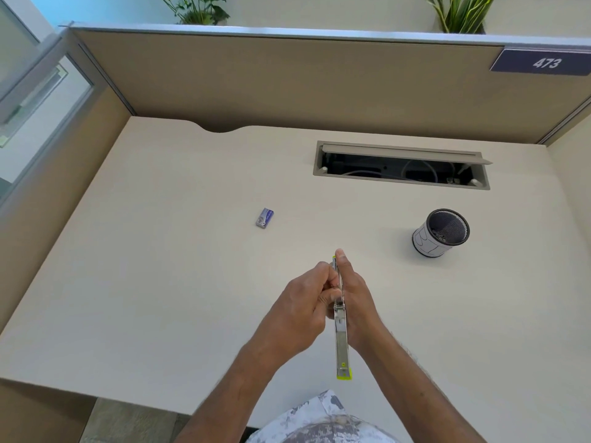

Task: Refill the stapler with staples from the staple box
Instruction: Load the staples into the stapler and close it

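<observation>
A metal stapler [341,338] with yellow-green ends is swung fully open into one long strip above the desk, one end pointing toward me. My right hand [355,295] holds it along its far half, fingers stretched along the right side. My left hand [303,302] is curled against the stapler's left side near the hinge, fingertips pinched at the metal channel; what they pinch is hidden. The small blue-and-white staple box [265,218] lies shut on the desk, far to the left of both hands.
A black mesh pen cup [443,232] stands at the right. Behind it, an open cable tray [402,165] is sunk into the cream desk [160,282]. Beige partition walls close the back and sides; the near desk edge runs below my forearms.
</observation>
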Tool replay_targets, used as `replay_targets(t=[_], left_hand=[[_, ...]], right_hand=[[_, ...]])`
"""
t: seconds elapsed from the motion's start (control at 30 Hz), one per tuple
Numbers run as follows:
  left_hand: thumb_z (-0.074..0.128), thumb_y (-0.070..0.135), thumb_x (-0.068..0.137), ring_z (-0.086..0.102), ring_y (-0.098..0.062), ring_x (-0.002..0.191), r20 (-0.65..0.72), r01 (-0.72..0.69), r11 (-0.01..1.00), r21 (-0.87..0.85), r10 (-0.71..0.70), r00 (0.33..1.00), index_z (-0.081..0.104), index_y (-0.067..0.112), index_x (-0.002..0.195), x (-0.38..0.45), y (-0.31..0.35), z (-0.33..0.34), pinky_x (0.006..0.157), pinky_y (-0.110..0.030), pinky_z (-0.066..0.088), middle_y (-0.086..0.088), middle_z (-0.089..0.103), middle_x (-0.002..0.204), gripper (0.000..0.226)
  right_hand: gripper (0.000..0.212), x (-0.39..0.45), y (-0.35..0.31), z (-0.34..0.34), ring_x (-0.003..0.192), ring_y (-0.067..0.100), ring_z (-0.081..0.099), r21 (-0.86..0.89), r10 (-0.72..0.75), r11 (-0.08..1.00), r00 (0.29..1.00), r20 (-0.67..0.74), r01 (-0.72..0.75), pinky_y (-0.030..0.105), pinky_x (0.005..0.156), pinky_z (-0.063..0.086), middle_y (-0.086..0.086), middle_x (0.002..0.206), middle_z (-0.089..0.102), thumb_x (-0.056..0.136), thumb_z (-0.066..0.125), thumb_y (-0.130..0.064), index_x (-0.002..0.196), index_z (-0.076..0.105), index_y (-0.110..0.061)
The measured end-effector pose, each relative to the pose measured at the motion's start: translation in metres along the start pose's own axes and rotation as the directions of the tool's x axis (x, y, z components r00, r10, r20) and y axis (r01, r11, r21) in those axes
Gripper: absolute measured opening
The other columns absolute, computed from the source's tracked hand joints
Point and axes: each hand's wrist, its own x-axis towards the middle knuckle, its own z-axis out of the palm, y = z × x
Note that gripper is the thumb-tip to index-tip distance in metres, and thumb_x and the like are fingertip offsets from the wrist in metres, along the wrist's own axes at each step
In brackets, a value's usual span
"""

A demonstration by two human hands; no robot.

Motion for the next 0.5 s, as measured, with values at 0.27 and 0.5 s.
replay_targets(t=[0.27,0.5], left_hand=[[0.074,0.019,0.091,0.051,-0.012,0.066,-0.021,-0.095,0.995,-0.003,0.095,0.995,0.061,0.016,0.098,-0.01,-0.004,0.004,0.064,-0.023,0.045,0.007,0.061,0.079,0.015],[0.062,0.025,0.098,0.062,-0.014,0.065,-0.158,0.057,0.898,-0.436,-0.139,0.978,0.076,0.014,0.1,-0.008,-0.017,0.01,0.061,-0.031,0.053,0.003,0.071,0.074,0.018]], right_hand=[[0.052,0.007,-0.005,-0.005,0.043,0.016,0.036,0.128,0.0,0.992,1.0,-0.023,0.003,0.024,0.043,0.037,0.0,0.058,0.033,0.099,0.051,-0.056,0.064,0.046,-0.018],[0.053,0.0,-0.007,0.0,0.04,0.018,0.041,0.32,-0.063,0.947,0.989,0.132,0.018,0.028,0.04,0.041,0.0,0.056,0.038,0.104,0.04,-0.052,0.065,0.037,-0.016]])
